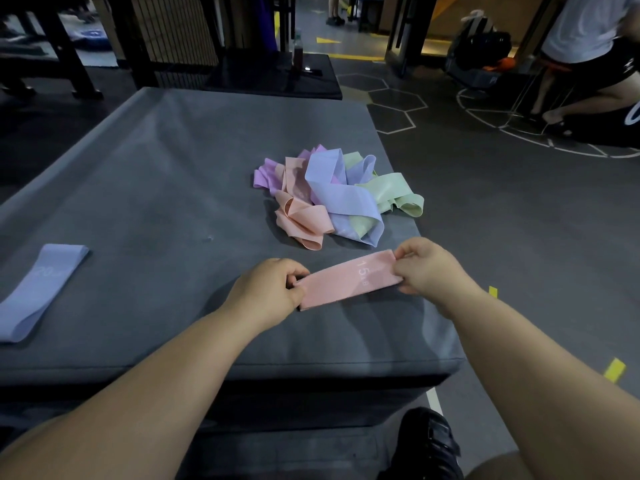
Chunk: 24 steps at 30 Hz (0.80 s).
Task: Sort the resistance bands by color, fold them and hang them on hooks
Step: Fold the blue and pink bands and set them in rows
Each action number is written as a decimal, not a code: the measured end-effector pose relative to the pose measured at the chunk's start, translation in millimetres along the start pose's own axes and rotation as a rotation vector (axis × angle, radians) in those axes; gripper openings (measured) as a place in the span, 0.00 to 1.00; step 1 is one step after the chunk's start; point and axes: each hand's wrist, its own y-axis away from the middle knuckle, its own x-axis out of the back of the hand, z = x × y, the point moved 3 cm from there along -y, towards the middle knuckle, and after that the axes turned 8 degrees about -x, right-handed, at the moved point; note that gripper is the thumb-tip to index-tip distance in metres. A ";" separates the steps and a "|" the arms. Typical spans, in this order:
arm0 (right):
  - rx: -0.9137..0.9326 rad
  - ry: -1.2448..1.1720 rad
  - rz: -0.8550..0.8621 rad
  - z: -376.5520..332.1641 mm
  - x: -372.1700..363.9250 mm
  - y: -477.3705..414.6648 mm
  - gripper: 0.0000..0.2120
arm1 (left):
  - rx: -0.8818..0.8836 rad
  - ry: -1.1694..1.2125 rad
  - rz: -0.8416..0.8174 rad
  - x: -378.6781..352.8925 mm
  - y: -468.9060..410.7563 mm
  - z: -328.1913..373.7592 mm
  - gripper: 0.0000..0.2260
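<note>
Surface: large grey padded worktop (156, 174) with soft corners and a slightly creased cover. It stands on a dark floor (467, 209) marked with pale hexagon outlines and a white curved line. Short yellow tape strips (614, 370) lie on the floor off the worktop's right side. Room dim.

Just beyond the worktop's far edge, a low black platform (270, 77) carries a dark bottle (298, 51). A dark slatted panel (173, 29) stands further back on the left. Upper right: a seated person in white top and black shorts (588, 39), well apart from the worktop, with black bags (481, 53) beside them.

On the worktop's right half: tangled pile of loose resistance bands (332, 195) in lavender, salmon-pink, pale green and lilac-pink, overlapping one another. Near the left edge, well apart from the pile: one lavender resistance band (38, 289), printed "20", lying flat.

Near edge, just in front of the pile: flat salmon-pink resistance band (346, 284), printed "15", held level between both hands low over the cover; whether it touches the cover cannot be told. Left hand (266, 289) pinches its left end with curled fingers; right hand (426, 268) pinches its right end likewise. Both forearms cross the near edge and hide part of the worktop's front. Black shoe (429, 445) on the floor beside the right forearm
</note>
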 end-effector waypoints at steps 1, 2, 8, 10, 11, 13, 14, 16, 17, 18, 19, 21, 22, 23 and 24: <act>-0.007 -0.040 -0.016 -1.9 -1.4 0.3 0.07 | 0.008 0.016 -0.013 1.2 0.5 1.4 0.08; -0.007 -0.065 -0.028 -3.9 -2.6 0.4 0.07 | 0.027 0.050 -0.021 2.4 1.4 2.1 0.09; 0.035 -0.012 -0.035 -9.3 -10.1 -3.1 0.09 | 0.086 0.249 -0.087 12.3 13.8 6.3 0.06; 0.055 0.018 -0.043 -9.9 -16.1 -5.0 0.10 | 0.086 0.240 -0.105 13.8 18.3 5.5 0.07; 0.065 0.031 -0.044 -10.5 -19.2 -5.3 0.10 | 0.092 0.242 -0.107 14.1 19.9 4.3 0.07; 0.084 0.066 -0.030 -12.3 -25.3 -6.1 0.10 | 0.111 0.253 -0.121 13.7 23.5 1.1 0.08; 0.096 0.094 -0.018 -13.4 -28.0 -6.2 0.10 | 0.124 0.259 -0.130 13.3 25.3 -1.7 0.07; 0.114 0.165 0.003 -16.1 -32.4 -4.7 0.09 | 0.153 0.264 -0.138 13.6 28.4 -7.0 0.06; 0.117 0.198 0.010 -17.3 -34.5 -4.0 0.09 | 0.161 0.253 -0.139 14.3 29.4 -9.6 0.07; 0.122 0.220 0.015 -18.1 -36.1 -3.6 0.09 | 0.163 0.233 -0.141 14.8 30.3 -11.8 0.07; 0.126 0.233 0.018 -18.6 -37.4 -3.4 0.09 | 0.160 0.208 -0.144 15.5 31.3 -12.8 0.07; 0.138 0.247 0.027 -20.3 -39.5 -2.5 0.08 | 0.150 0.163 -0.151 16.4 32.2 -13.2 0.06; 0.151 0.257 0.034 -21.1 -40.7 -2.1 0.08 | 0.140 0.142 -0.156 16.8 32.6 -12.6 0.07; 0.170 0.271 0.045 -21.3 -41.8 -1.7 0.09 | 0.128 0.118 -0.162 17.1 33.0 -11.4 0.08; 0.192 0.288 0.058 -21.6 -43.5 -1.1 0.11 | 0.116 0.092 -0.165 17.3 33.5 -10.0 0.09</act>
